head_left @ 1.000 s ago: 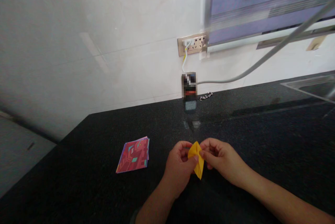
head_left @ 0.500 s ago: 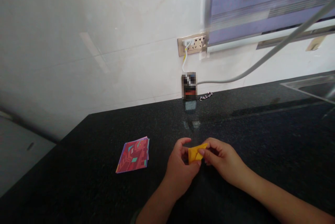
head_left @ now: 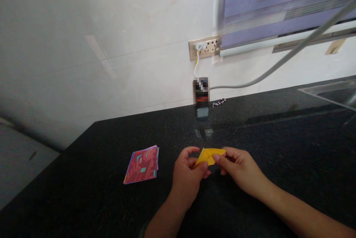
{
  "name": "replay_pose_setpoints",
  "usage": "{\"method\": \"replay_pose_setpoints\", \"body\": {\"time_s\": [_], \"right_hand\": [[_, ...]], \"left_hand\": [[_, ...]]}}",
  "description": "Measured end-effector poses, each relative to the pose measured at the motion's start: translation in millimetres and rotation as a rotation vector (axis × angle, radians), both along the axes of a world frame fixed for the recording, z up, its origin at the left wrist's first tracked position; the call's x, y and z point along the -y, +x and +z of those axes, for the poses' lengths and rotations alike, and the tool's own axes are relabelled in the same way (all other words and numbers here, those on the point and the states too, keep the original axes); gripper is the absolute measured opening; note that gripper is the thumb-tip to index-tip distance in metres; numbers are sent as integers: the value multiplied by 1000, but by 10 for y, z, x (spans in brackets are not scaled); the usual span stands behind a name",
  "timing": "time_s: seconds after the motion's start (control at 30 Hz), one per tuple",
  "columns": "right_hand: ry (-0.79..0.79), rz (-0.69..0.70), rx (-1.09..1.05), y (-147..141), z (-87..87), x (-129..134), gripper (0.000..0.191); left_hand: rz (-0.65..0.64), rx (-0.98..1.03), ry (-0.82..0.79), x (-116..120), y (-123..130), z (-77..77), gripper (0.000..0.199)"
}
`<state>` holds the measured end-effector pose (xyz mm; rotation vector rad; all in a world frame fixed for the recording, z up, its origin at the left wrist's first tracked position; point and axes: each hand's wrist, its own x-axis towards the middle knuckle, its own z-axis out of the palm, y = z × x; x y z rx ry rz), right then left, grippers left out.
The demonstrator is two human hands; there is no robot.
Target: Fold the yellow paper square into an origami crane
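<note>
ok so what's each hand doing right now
Left hand: closed on the yellow paper, thumb on its near left edge, index finger raised off it.
Right hand: closed on the paper's right end, thumb on top.

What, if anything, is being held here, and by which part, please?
A folded yellow paper: the left grip pinches its lower left part, the right grip its right end.

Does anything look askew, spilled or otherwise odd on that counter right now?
The printed sheets left of the left hand are slightly askew: lower ones peek out along the top and right edges. Also, the object by the wall is pixelated, so I can't tell what it is. No spill shows on the dark counter.
</note>
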<state>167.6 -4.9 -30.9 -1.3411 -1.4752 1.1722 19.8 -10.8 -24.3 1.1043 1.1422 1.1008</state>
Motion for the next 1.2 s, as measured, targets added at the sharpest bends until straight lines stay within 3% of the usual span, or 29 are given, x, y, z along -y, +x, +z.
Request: {"method": "replay_pose_setpoints", "body": {"time_s": [0.1, 0.27, 0.4, 0.63, 0.73, 0.9, 1.0, 1.1, 1.2], "right_hand": [[5, -9, -43, 0, 6, 3, 25], [-13, 58, -142, -33, 45, 31, 24], [21, 66, -105, -35, 28, 38, 20], [51, 93, 50, -38, 43, 55, 28], [31, 130, -2, -48, 115, 72, 29], [33, 71, -80, -42, 105, 63, 22], [134, 36, 73, -31, 37, 67, 15], [341, 8, 317, -11, 17, 95, 12], [508, 56, 427, 1, 53, 131, 13]], "left_hand": [[30, 26, -35, 8, 11, 18, 35], [-75, 30, -94, 28, 26, 30, 28], [-56, -6, -96, 24, 15, 8, 25], [-19, -30, -7, 5, -22, -4, 23], [-38, -72, 31, -3, -31, 18, 23], [-100, -155, 109, 11, -30, 31, 20], [-77, -233, 145, 26, -31, 4, 20], [-56, -280, 148, 34, -34, -16, 21], [-86, -272, 175, 40, -34, -3, 21]]}}
